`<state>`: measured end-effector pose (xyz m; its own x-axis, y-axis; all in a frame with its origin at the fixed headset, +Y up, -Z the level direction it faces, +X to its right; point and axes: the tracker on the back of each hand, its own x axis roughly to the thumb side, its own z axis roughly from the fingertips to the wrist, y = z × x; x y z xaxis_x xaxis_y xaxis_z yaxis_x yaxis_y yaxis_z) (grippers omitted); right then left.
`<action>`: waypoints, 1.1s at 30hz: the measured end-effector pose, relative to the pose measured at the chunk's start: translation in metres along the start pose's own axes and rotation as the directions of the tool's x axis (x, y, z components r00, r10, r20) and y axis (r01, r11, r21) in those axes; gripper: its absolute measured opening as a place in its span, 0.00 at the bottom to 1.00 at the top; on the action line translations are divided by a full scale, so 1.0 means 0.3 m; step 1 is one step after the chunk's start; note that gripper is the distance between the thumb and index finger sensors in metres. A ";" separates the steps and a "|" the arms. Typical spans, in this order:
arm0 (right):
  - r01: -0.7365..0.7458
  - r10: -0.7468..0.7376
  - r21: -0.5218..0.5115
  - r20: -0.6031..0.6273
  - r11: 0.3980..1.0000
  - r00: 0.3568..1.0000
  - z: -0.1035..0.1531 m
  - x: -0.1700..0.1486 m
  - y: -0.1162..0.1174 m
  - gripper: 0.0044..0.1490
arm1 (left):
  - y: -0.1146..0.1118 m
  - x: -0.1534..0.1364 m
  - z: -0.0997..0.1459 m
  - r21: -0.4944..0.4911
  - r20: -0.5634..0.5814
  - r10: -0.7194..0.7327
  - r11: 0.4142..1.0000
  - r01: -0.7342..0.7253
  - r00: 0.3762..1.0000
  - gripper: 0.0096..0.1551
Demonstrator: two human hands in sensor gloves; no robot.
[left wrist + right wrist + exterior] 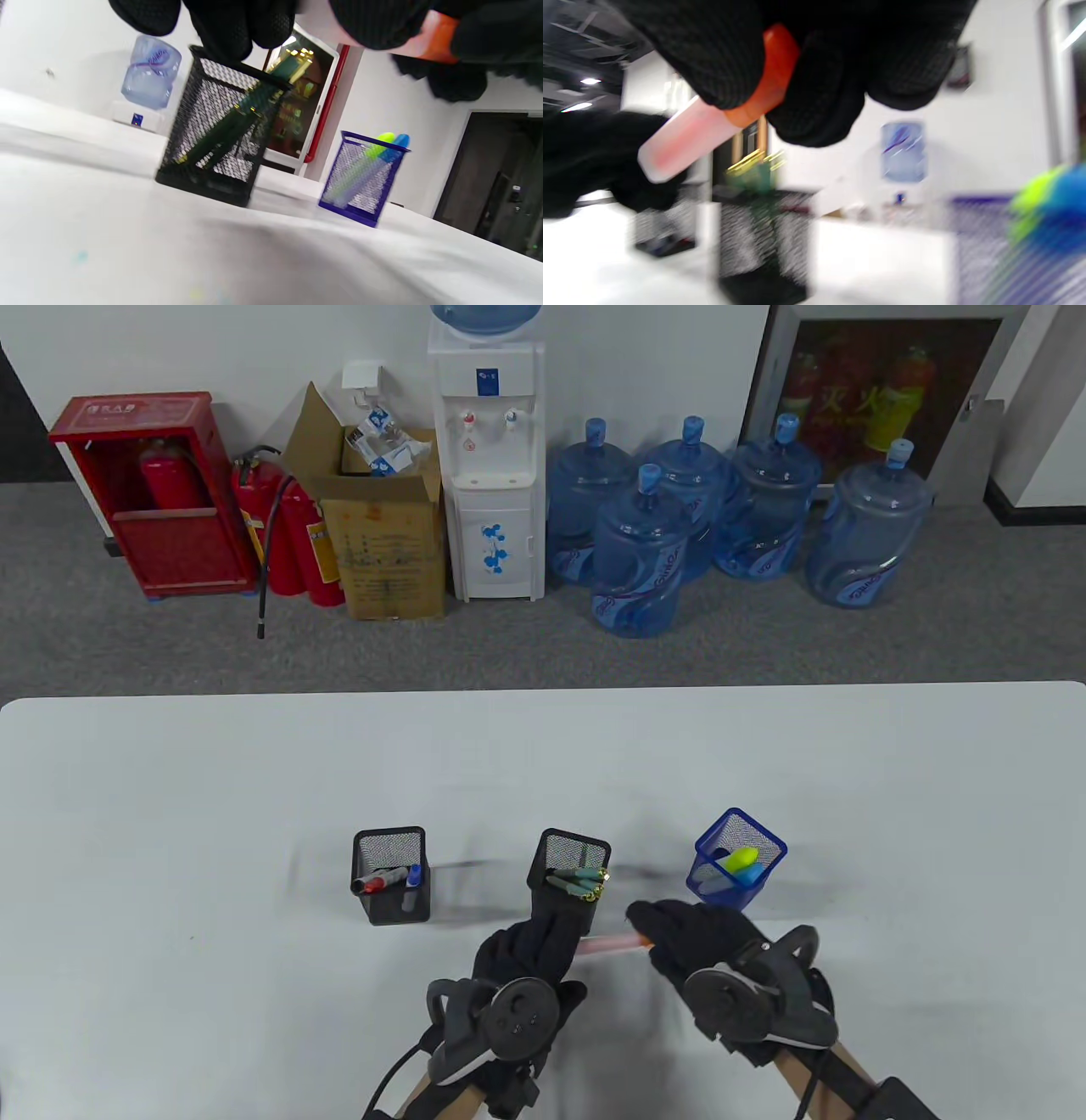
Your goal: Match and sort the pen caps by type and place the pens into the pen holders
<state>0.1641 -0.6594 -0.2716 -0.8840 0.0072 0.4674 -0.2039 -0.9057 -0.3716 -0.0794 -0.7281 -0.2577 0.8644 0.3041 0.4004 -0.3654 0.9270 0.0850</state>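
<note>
An orange highlighter with a pale translucent cap is held level above the table. My right hand grips its orange barrel. My left hand is at the cap end, in front of the middle black mesh holder, which contains green pens. In the right wrist view the cap's tip shows free in front of the left fingers. The blue mesh holder contains a yellow and a blue highlighter. The left black holder contains red and blue markers.
The three holders stand in a row across the middle of the white table, just beyond my hands. Past the table's far edge are a water dispenser, water bottles and fire extinguishers on the floor.
</note>
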 end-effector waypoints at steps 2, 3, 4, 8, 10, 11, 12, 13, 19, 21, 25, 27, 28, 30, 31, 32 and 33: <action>-0.150 0.144 -0.064 -0.102 0.987 0.984 -0.015 -0.089 -0.057 0.34 | -0.006 -0.013 0.002 -0.029 -0.008 -0.009 1.000 0.009 1.000 0.46; -0.240 0.229 -0.064 -0.139 0.969 0.963 -0.025 -0.132 -0.081 0.34 | -0.014 -0.017 0.005 -0.046 -0.004 -0.012 0.999 0.012 1.000 0.46; -0.288 0.274 -0.065 -0.165 0.956 0.947 -0.032 -0.159 -0.090 0.34 | -0.021 -0.019 0.008 -0.050 -0.003 -0.032 0.998 0.032 0.999 0.46; -0.435 0.433 0.028 -0.176 0.900 0.884 -0.069 -0.222 -0.068 0.33 | -0.040 -0.020 0.017 -0.074 0.030 -0.153 0.985 0.154 0.988 0.44; -0.522 0.529 0.084 -0.147 0.849 0.836 -0.087 -0.228 -0.035 0.33 | -0.043 -0.021 0.021 -0.077 0.038 -0.196 0.977 0.198 0.980 0.44; -0.565 0.577 0.115 -0.124 0.817 0.808 -0.099 -0.227 -0.011 0.33 | -0.044 -0.023 0.022 -0.079 0.038 -0.207 0.975 0.209 0.978 0.44; -0.574 0.586 0.120 -0.116 0.810 0.802 -0.103 -0.227 -0.003 0.33 | -0.044 -0.023 0.022 -0.080 0.038 -0.206 0.975 0.209 0.978 0.44; -0.583 0.596 0.132 -0.105 0.801 0.796 -0.114 -0.225 0.018 0.33 | -0.043 -0.026 0.022 -0.089 0.032 -0.204 0.975 0.206 0.978 0.44; -0.588 0.609 0.210 -0.051 0.781 0.791 -0.149 -0.204 0.101 0.35 | -0.041 -0.030 0.024 -0.088 0.034 -0.200 0.975 0.202 0.979 0.44; -0.566 0.589 0.224 -0.044 0.793 0.807 -0.152 -0.201 0.111 0.37 | -0.040 -0.031 0.025 -0.091 0.031 -0.202 0.975 0.204 0.979 0.44; -0.555 0.574 0.200 -0.049 0.807 0.817 -0.142 -0.204 0.088 0.39 | -0.040 -0.035 0.024 -0.099 0.027 -0.209 0.973 0.211 0.978 0.44; -0.544 0.560 0.170 -0.057 0.821 0.827 -0.127 -0.200 0.058 0.38 | -0.038 -0.037 0.024 -0.095 0.024 -0.214 0.972 0.216 0.976 0.44; -0.533 0.546 0.147 -0.064 0.833 0.835 -0.118 -0.196 0.045 0.39 | -0.036 -0.039 0.023 -0.092 0.021 -0.215 0.972 0.216 0.976 0.44; -0.493 0.499 0.079 -0.078 0.866 0.863 -0.090 -0.173 0.019 0.37 | -0.032 -0.044 0.022 -0.092 0.008 -0.222 0.971 0.221 0.975 0.44; -0.465 0.467 0.044 -0.082 0.884 0.880 -0.071 -0.154 0.010 0.37 | -0.031 -0.047 0.021 -0.096 0.003 -0.226 0.969 0.226 0.974 0.43; -0.428 0.427 0.015 -0.083 0.904 0.900 -0.047 -0.129 0.006 0.37 | -0.031 -0.051 0.020 -0.103 -0.004 -0.238 0.966 0.236 0.971 0.43; -0.387 0.386 -0.005 -0.076 0.922 0.920 -0.024 -0.103 0.011 0.37 | -0.030 -0.058 0.019 -0.106 -0.013 -0.253 0.962 0.250 0.967 0.43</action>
<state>0.1877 -0.6595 -0.2932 -0.9233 -0.3108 0.2259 0.1523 -0.8359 -0.5273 -0.0932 -0.7429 -0.2602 0.9333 0.0626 0.3536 -0.0988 0.9915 0.0850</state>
